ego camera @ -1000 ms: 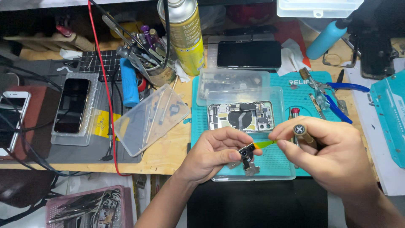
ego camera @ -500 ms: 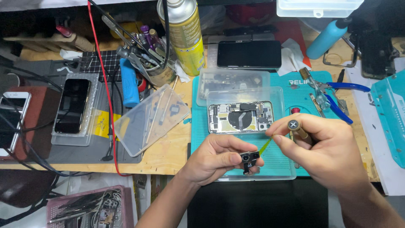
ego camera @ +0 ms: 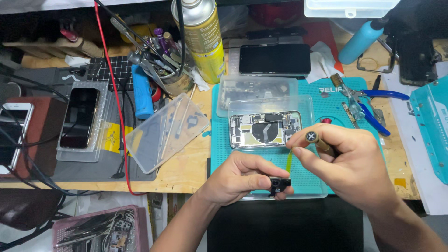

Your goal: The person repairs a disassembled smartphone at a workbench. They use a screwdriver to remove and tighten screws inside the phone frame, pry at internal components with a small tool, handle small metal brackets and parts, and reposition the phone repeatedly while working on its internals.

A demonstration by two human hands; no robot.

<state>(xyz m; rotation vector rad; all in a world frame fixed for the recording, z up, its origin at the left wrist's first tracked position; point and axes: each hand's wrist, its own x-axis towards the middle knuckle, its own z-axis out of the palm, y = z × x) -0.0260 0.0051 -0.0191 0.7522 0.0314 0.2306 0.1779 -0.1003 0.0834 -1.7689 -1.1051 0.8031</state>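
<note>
My left hand (ego camera: pixel 242 175) pinches a small black camera module (ego camera: pixel 279 185) near the front edge of the bench. My right hand (ego camera: pixel 347 161) grips a gold-handled tool (ego camera: pixel 318 141) with a round grey end cap, and a thin yellow-green strip (ego camera: pixel 289 160) runs between my right fingertips and the module. Just behind both hands lies an opened phone body (ego camera: pixel 265 129) with its boards and round coil exposed, resting in a clear plastic tray (ego camera: pixel 312 105) on a teal work mat (ego camera: pixel 396 147).
Blue-handled pliers (ego camera: pixel 380 109) and tweezers lie on the mat's right. A yellow spray can (ego camera: pixel 200 39), a tool cup (ego camera: pixel 175 79) and a dark phone (ego camera: pixel 274 59) stand behind. Clear lids (ego camera: pixel 163 133), phones in trays (ego camera: pixel 79 119) and a red cable (ego camera: pixel 116 100) fill the left.
My hands drew closer together and shifted slightly toward the front edge. The module turned in my left fingers and the tool's end cap tilted up; the strip now stands more upright.
</note>
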